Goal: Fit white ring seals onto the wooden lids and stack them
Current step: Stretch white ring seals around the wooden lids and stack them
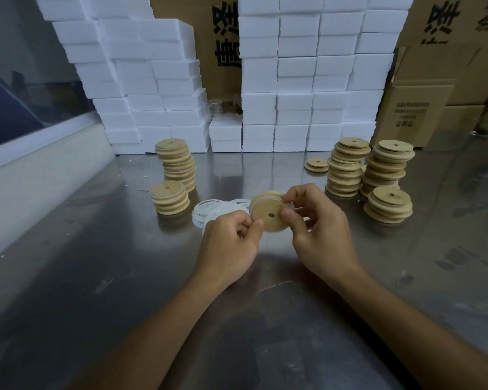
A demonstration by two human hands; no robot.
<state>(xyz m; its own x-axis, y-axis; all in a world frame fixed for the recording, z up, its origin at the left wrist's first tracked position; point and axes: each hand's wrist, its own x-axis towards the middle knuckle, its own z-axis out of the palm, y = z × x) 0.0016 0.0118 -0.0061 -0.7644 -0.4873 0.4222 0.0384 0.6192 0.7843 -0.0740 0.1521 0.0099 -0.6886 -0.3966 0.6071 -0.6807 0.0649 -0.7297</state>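
Both hands hold one round wooden lid with a small centre hole, tilted above the steel table. My left hand pinches its left edge; my right hand grips its right side with the thumb on its face. A white ring seal shows around the lid's far rim. Loose white ring seals lie in a pile just behind my left hand. Two stacks of lids stand at the left, one low, one tall. Several stacks of lids stand at the right.
A steel table spreads under everything. White foam boxes are piled along the back, with cardboard cartons at the right. A small lid pile lies at mid-back. A pale ledge runs along the left.
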